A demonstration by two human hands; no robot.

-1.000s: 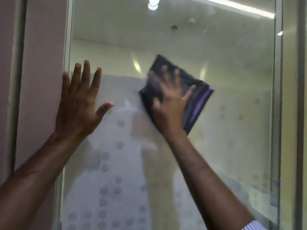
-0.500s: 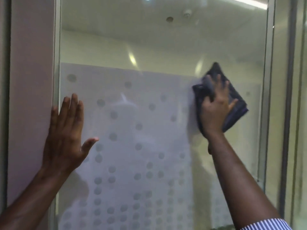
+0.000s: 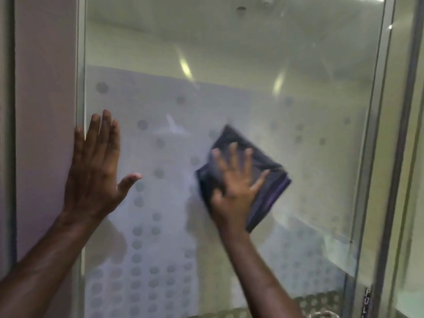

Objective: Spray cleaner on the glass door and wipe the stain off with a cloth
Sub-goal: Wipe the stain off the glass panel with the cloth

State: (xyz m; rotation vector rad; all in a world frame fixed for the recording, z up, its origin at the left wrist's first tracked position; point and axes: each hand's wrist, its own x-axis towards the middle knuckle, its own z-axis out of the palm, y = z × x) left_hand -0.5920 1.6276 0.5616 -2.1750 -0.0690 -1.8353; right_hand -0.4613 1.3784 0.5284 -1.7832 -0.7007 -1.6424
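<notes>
The glass door point(image 3: 229, 53) fills the view, frosted with grey dots over its lower part. My right hand point(image 3: 234, 187) lies flat with spread fingers on a folded dark cloth with a purple stripe point(image 3: 270, 177), pressing it against the middle of the glass. My left hand point(image 3: 94, 166) is flat and empty, fingers apart, against the door's left edge where glass meets frame. The cloth and right hand are blurred. No spray bottle is in view, and I cannot make out a stain.
A pale wall panel point(image 3: 43, 111) stands left of the door. A metal frame post point(image 3: 376, 157) runs down the right side, with more glass point(image 3: 413, 203) beyond it. A perforated strip point(image 3: 321, 304) shows at the bottom right.
My right hand has swept the cloth from the door's right side back toward the middle and lower. My left hand stays flat at the left edge.
</notes>
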